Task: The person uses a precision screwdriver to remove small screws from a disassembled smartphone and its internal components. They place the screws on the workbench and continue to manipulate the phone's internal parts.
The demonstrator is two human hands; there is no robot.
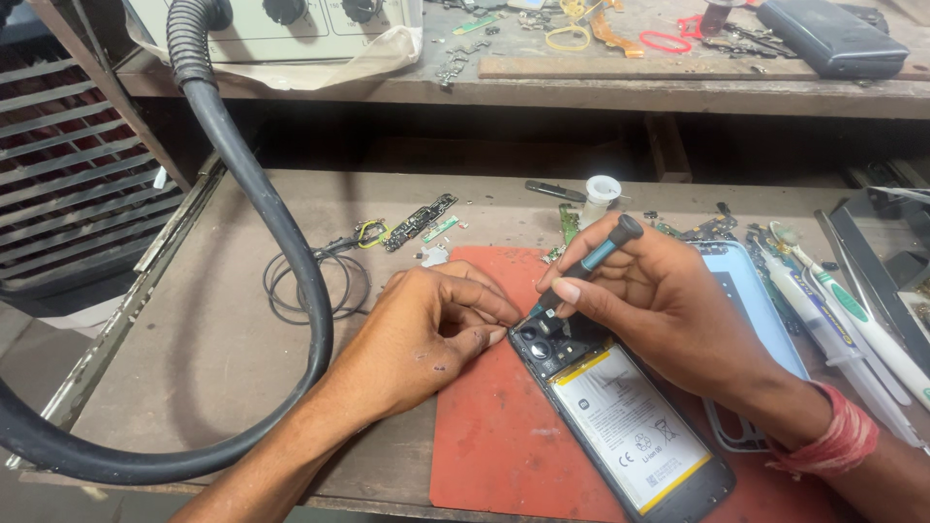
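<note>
The screwdriver (586, 263) is gripped by the right hand (659, 300), tip at the phone's (620, 407) far end. The phone is pinched steady by the left hand (426, 334); the driver should be kept upright and pressed lightly.

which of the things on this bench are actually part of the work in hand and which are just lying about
In use:
- opened black phone with white and yellow battery
- slim black and teal screwdriver, in right hand
- left hand, steadying the phone
- red rubber mat

Lying about:
- thick black ribbed hose
- white toothbrush
- small green circuit boards
- coiled thin black wire
</note>
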